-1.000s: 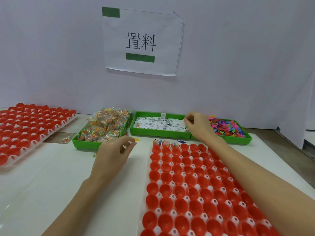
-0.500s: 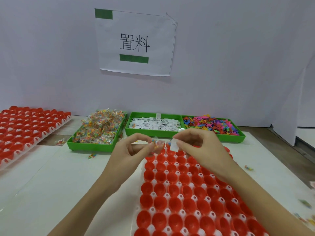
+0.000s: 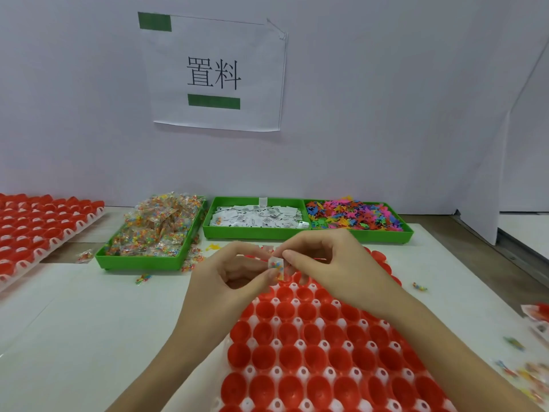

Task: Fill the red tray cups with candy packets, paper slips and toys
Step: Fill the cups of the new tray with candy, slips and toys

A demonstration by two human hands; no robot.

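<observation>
Red cups of the tray (image 3: 312, 346) fill the bottom middle of the view, and both hands are now bunched together right over its far end. Half a second ago the left hand (image 3: 225, 281) and right hand (image 3: 329, 269) were close but each had its own bit: left on a candy packet, right on a white paper slip. Now the two pieces are pressed together into one little stack between the fingertips. A second ago the right hand was way back at the slip bin (image 3: 255, 227) behind the tray, and the left was off the tray's left edge.

Pose now: left hand comes in from the tray's left side, thumb and fingers curled, pinching the candy packet (image 3: 275, 266) from below. Right hand comes in over the tray from the right, fingers curled down, pinching the paper slip (image 3: 285, 270) against the packet from above. The pair is held just above the tray's far rows, not in a cup yet. Can't tell if there's a toy in there too.

Behind the tray sit three green bins: candy bin (image 3: 148, 233) to the back left, slip bin straight behind, toy bin (image 3: 356, 218) to the back right. A second red tray (image 3: 35, 227) lies far left of the main one. A few loose packets are scattered to the right of the tray
</observation>
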